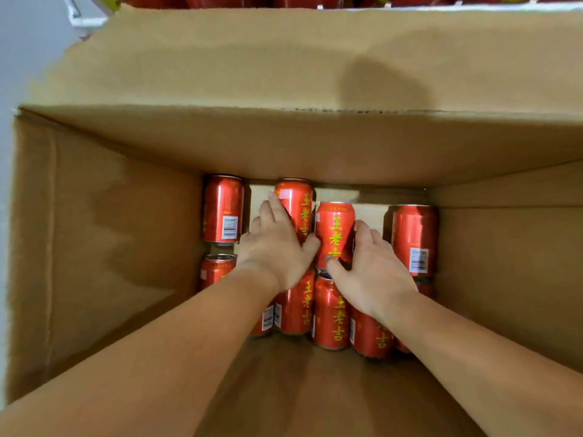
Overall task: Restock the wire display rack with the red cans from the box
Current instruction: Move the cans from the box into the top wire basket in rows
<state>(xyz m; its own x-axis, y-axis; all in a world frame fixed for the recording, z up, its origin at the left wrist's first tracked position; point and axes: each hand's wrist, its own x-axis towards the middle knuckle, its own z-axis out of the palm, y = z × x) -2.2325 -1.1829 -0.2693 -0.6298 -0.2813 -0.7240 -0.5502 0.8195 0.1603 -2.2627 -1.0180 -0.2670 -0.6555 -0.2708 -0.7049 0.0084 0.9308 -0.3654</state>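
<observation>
Several red cans with yellow lettering lie on their sides at the bottom of a deep cardboard box (104, 222). My left hand (277, 247) reaches down onto one can (299, 203) in the far row, its fingers wrapping the can's left side. My right hand (372, 269) curls around the neighbouring can (335, 231), thumb on its lower left, fingers on its right side. Both cans still rest among the others. More cans lie at the far left (222, 209), far right (414, 238) and under my wrists (331, 313).
The box's far flap (284, 58) stands open and covers most of the view ahead. Beyond it, at the top edge, the white wire rack (79, 18) shows with red cans (227, 0) on it. The box's walls rise high on both sides.
</observation>
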